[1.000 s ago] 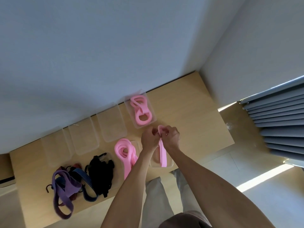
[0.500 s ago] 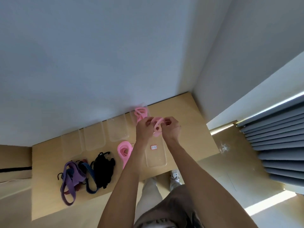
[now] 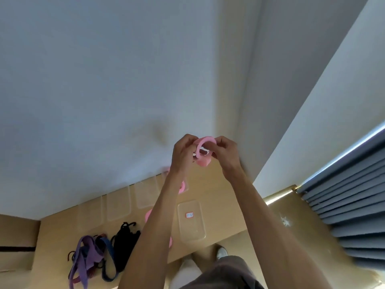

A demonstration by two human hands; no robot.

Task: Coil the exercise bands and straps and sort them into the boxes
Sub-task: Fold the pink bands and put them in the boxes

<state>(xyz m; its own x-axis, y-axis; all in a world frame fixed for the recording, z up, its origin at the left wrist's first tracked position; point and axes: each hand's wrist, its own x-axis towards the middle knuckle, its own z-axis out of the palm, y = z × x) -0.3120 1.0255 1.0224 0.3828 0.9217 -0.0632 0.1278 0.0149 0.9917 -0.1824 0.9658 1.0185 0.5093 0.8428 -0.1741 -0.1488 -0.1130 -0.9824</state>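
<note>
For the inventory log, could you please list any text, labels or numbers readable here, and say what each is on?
No text can be read in this view.
Sticker inside the clear box nearest the person: red-edged with a pale middle, its print too small and blurred to read.
Pink band held by both hands, the other boxes and the straps: no markings visible.

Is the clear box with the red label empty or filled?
Empty. The clear box shows only its label and the table through it; the pink band is coiled in both hands above.
</note>
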